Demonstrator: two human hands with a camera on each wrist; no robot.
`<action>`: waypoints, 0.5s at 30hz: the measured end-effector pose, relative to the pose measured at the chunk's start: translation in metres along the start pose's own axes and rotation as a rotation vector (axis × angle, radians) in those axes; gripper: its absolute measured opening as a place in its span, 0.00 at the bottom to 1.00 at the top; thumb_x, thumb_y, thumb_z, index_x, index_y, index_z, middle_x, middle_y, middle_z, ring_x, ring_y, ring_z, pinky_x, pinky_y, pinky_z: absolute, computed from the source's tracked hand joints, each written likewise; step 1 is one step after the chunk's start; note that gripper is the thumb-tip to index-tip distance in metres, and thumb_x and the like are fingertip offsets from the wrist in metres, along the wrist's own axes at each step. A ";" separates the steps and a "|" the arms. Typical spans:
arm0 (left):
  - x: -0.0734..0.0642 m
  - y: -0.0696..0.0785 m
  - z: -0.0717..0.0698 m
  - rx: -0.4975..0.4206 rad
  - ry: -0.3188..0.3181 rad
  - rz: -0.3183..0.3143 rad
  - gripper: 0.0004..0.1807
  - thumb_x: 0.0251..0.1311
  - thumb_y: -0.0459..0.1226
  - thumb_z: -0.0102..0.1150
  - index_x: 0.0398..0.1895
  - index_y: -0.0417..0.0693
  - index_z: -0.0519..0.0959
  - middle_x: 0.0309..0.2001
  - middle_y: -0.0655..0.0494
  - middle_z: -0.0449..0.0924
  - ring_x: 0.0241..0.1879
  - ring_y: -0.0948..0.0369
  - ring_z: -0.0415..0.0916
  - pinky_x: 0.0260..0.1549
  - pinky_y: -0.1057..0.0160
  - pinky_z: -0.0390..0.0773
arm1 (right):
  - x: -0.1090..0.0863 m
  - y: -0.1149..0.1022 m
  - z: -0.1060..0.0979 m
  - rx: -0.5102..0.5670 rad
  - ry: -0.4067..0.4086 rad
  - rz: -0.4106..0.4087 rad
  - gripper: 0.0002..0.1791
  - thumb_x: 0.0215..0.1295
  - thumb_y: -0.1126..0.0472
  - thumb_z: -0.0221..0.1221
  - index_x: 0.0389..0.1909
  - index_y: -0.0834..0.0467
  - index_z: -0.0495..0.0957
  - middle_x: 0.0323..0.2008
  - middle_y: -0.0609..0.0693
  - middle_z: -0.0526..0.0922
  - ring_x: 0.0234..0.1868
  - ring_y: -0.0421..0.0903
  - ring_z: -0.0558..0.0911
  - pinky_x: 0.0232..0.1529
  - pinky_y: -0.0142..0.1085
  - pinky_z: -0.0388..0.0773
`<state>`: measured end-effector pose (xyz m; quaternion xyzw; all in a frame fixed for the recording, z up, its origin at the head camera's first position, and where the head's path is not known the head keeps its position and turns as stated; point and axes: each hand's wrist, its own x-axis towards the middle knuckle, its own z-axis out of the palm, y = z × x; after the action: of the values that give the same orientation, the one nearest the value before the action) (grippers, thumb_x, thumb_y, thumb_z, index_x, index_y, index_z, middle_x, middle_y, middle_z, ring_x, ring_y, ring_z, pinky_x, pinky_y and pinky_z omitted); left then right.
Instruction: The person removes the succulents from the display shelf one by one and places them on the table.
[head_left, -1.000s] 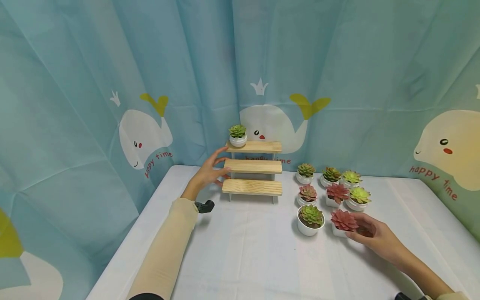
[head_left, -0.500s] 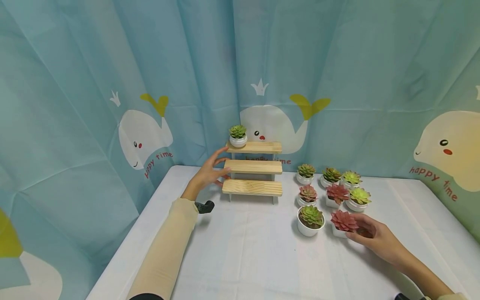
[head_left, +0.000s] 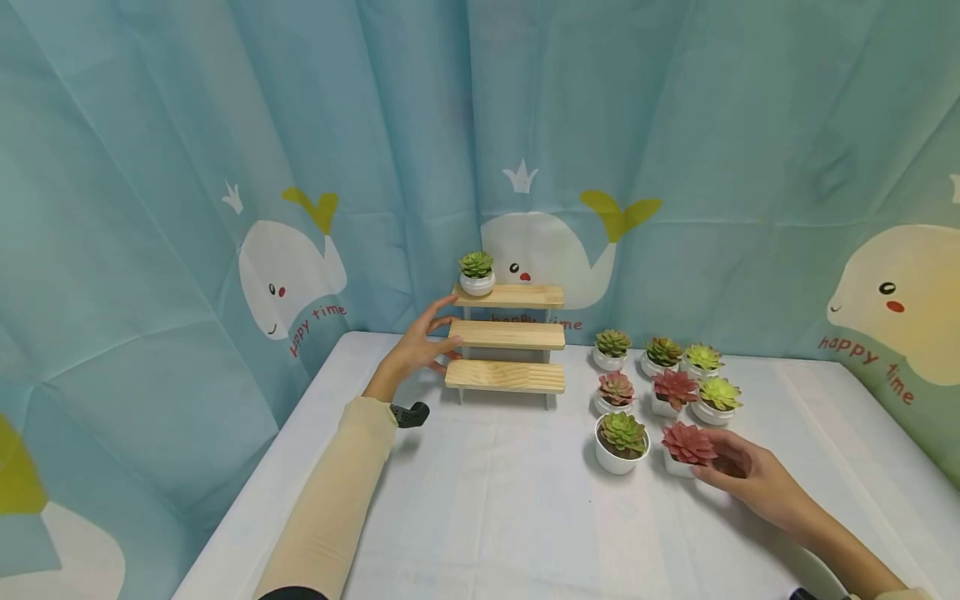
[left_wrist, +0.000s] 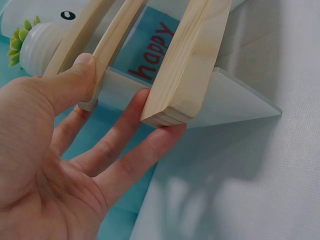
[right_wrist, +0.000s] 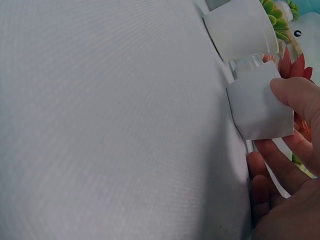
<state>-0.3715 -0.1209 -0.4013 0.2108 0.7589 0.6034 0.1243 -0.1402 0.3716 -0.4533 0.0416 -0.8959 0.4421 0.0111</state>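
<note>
My left hand holds the left end of a three-tier wooden display stand. In the left wrist view, its thumb lies on the middle plank and two fingertips touch the end of the lowest plank. A green succulent in a round white pot stands at the left of the top tier. My right hand grips a red succulent in a square white pot between thumb and fingers. That pot appears to rest on the table.
Several potted succulents stand right of the stand: a green one in a larger round pot, a reddish one, a red one and a yellow-green one. White cloth covers the table. A blue whale-print curtain hangs behind.
</note>
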 end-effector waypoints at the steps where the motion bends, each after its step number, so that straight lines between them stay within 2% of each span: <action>1: 0.000 0.000 0.000 0.002 0.000 0.001 0.44 0.72 0.38 0.63 0.83 0.72 0.50 0.80 0.42 0.53 0.53 0.29 0.78 0.38 0.31 0.82 | 0.000 0.000 0.000 0.002 0.000 0.000 0.32 0.68 0.56 0.69 0.67 0.67 0.71 0.54 0.53 0.83 0.48 0.25 0.79 0.44 0.24 0.79; 9: 0.000 0.000 0.000 -0.001 -0.002 0.010 0.43 0.72 0.37 0.63 0.82 0.70 0.52 0.79 0.43 0.55 0.63 0.36 0.74 0.35 0.37 0.85 | 0.000 0.000 0.000 0.010 -0.006 0.011 0.32 0.68 0.56 0.69 0.67 0.67 0.71 0.56 0.58 0.81 0.48 0.25 0.78 0.44 0.24 0.79; 15: -0.001 0.000 0.000 0.005 -0.004 0.015 0.43 0.73 0.37 0.62 0.82 0.70 0.52 0.79 0.42 0.54 0.62 0.34 0.74 0.35 0.36 0.85 | 0.000 0.000 0.001 0.014 -0.009 0.012 0.32 0.68 0.57 0.69 0.67 0.68 0.71 0.57 0.60 0.81 0.48 0.25 0.78 0.45 0.24 0.79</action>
<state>-0.3706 -0.1218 -0.4012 0.2180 0.7586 0.6019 0.1211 -0.1402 0.3712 -0.4537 0.0383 -0.8931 0.4481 0.0042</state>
